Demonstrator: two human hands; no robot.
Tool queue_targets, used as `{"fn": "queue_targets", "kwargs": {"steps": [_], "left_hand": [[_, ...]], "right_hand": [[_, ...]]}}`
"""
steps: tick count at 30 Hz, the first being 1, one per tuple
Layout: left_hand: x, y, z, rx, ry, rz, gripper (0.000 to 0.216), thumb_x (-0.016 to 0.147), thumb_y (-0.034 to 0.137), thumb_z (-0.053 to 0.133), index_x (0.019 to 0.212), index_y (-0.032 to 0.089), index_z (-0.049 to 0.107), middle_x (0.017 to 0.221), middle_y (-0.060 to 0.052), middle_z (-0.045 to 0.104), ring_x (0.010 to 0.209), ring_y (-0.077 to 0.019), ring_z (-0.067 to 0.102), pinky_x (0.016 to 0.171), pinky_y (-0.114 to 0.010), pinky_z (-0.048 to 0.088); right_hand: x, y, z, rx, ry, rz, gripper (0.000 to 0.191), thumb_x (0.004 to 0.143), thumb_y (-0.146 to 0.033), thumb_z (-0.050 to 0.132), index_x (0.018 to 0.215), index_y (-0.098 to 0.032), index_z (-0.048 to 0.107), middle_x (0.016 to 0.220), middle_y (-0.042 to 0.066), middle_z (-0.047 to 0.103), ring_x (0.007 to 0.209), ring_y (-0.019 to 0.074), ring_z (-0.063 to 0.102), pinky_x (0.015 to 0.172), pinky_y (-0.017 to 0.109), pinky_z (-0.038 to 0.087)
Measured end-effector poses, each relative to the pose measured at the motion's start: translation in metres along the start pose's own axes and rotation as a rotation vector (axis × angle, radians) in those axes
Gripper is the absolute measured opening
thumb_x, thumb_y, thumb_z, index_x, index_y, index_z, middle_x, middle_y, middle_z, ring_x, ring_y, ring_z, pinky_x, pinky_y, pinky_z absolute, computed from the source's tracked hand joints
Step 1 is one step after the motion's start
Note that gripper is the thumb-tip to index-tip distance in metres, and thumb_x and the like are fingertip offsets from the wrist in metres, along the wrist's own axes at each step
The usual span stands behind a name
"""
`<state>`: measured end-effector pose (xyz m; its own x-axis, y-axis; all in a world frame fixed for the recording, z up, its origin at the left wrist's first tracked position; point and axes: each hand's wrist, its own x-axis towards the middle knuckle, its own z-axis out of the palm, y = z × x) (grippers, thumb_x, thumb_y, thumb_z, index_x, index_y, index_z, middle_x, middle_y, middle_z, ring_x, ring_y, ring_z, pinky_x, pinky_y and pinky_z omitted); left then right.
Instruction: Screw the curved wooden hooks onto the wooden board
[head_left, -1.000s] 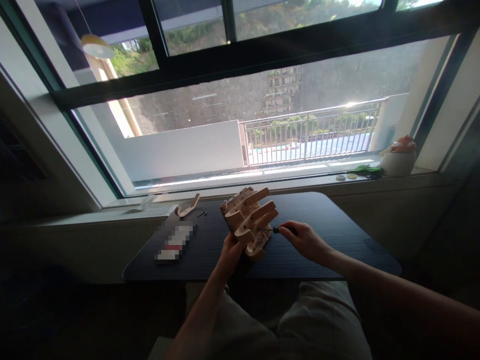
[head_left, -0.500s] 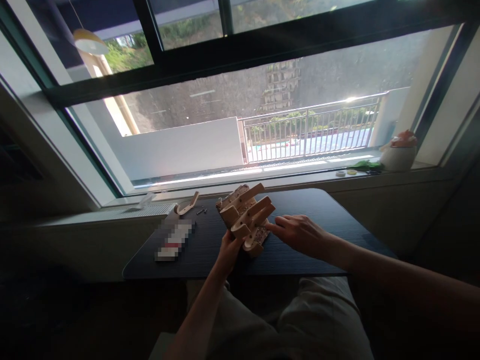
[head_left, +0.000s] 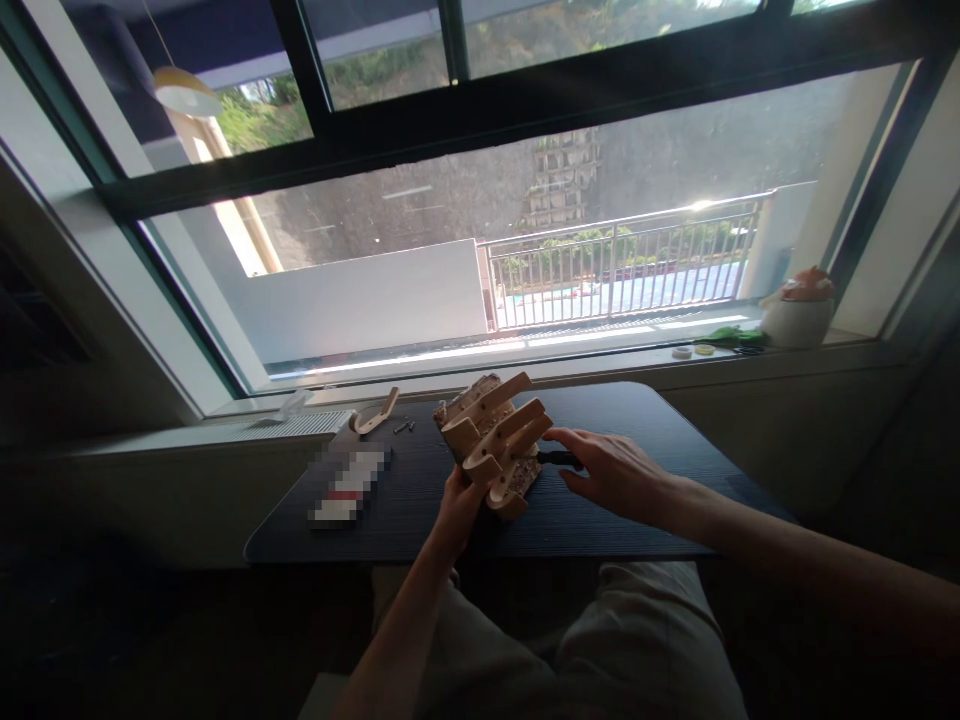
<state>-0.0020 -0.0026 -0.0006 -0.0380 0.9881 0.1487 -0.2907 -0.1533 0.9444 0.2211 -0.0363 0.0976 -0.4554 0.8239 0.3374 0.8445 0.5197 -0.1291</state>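
A wooden hook rack (head_left: 484, 465), a speckled board with several curved pale wooden hooks on it, is held tilted above the table. My left hand (head_left: 459, 505) is closed around its lower left edge. A dark-handled screwdriver (head_left: 556, 458) points at the rack's right side; its tip is hidden among the hooks. My right hand (head_left: 611, 470) is around the handle's end with index finger and thumb spread apart, one above and one below the handle. Whether the palm touches the handle I cannot tell. A loose wooden hook (head_left: 375, 412) lies at the table's back left, beside several small screws (head_left: 403, 427).
The dark table (head_left: 630, 415) stands against the window sill. A blurred-out flat item (head_left: 351, 488) lies on its left part. A radiator cover (head_left: 300, 430) adjoins at left. On the sill at right are a white pot (head_left: 796, 318), green leaves (head_left: 731, 335) and small round items (head_left: 703, 350).
My right hand's fingers have spread from a closed pinch and shifted slightly right, showing the dark screwdriver handle. The rack and my left hand stay nearly in place.
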Motion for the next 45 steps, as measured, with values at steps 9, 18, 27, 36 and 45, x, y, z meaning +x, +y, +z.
{"fn": "queue_targets", "kwargs": {"steps": [9,18,27,36,45], "left_hand": [[0.001,-0.004,-0.001,-0.011,0.005,0.005,0.044,0.057,0.028,0.076,0.097,0.015,0.064,0.089,-0.006,0.070,0.089,-0.0226,0.062,0.079,-0.031,0.046],[0.000,-0.001,-0.001,0.001,-0.005,0.016,0.050,0.056,0.028,0.077,0.102,0.016,0.062,0.089,-0.005,0.070,0.090,-0.0228,0.062,0.080,-0.032,0.046],[0.000,-0.003,-0.003,0.001,-0.013,0.012,0.046,0.061,0.029,0.075,0.103,0.016,0.062,0.092,-0.005,0.069,0.091,-0.0221,0.062,0.081,-0.031,0.045],[0.000,0.001,0.000,0.046,-0.019,0.042,0.046,0.058,0.028,0.076,0.100,0.015,0.063,0.091,-0.006,0.069,0.091,-0.0228,0.062,0.080,-0.031,0.046],[0.000,-0.003,0.000,0.003,0.002,0.016,0.047,0.059,0.030,0.075,0.102,0.015,0.062,0.090,-0.005,0.069,0.085,-0.0200,0.062,0.078,-0.030,0.045]], "right_hand": [[-0.001,-0.005,0.007,-0.109,0.111,-0.141,0.024,0.090,-0.024,0.036,0.100,-0.019,0.058,0.084,0.004,0.063,0.073,0.0135,0.057,0.059,0.023,0.032],[0.005,-0.001,0.009,0.123,-0.032,0.204,0.035,0.087,-0.045,0.036,0.090,-0.021,0.061,0.073,0.003,0.065,0.067,0.0164,0.059,0.055,0.025,0.031],[-0.006,-0.007,-0.011,-0.271,0.050,-0.231,0.029,0.085,-0.011,0.039,0.105,-0.024,0.055,0.087,0.004,0.060,0.072,0.0137,0.055,0.055,0.024,0.029],[-0.005,-0.001,0.022,0.161,-0.028,0.198,0.042,0.092,-0.042,0.027,0.080,-0.019,0.060,0.071,0.004,0.064,0.062,0.0130,0.056,0.054,0.024,0.030],[0.001,-0.011,-0.008,-0.072,-0.008,-0.028,0.038,0.082,-0.031,0.050,0.119,-0.024,0.047,0.083,0.002,0.064,0.070,0.0160,0.058,0.056,0.024,0.030]]}}
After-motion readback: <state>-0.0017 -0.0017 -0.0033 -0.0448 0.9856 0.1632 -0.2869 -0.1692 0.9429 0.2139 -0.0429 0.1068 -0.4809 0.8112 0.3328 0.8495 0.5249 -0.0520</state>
